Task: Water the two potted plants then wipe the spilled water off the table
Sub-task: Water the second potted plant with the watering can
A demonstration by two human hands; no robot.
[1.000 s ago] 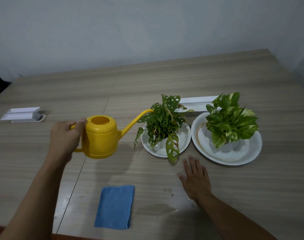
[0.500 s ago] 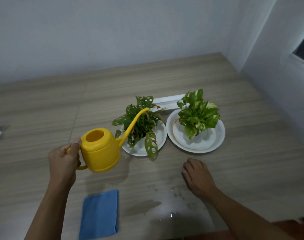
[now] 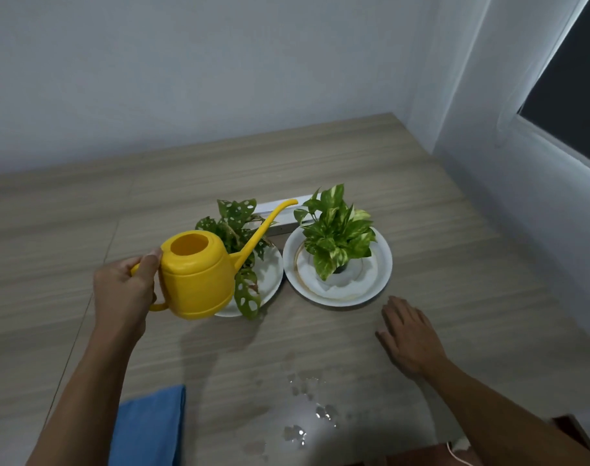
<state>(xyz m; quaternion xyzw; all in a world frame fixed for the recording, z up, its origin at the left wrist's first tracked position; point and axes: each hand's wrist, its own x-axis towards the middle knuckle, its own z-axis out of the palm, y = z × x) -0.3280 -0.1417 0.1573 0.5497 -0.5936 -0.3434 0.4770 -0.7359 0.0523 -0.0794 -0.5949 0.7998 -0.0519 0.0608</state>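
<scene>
Your wooden counter (image 3: 421, 203) carries everything. On it, two white plates sit side by side: the right plate (image 3: 377, 280) holds the pothos (image 3: 337, 240), the left plate (image 3: 270, 280) the hole-leaved monstera (image 3: 236, 227). Your left hand (image 3: 125, 294) has its fingers (image 3: 150, 267) closed around the handle of the yellow watering can (image 3: 196, 277), held above the counter with its spout tip near the pothos. A blue cloth (image 3: 149, 428) lies at the near edge. Your right hand (image 3: 409, 334) rests flat, fingers spread and empty. Spilled water (image 3: 303, 418) beads between cloth and right arm.
</scene>
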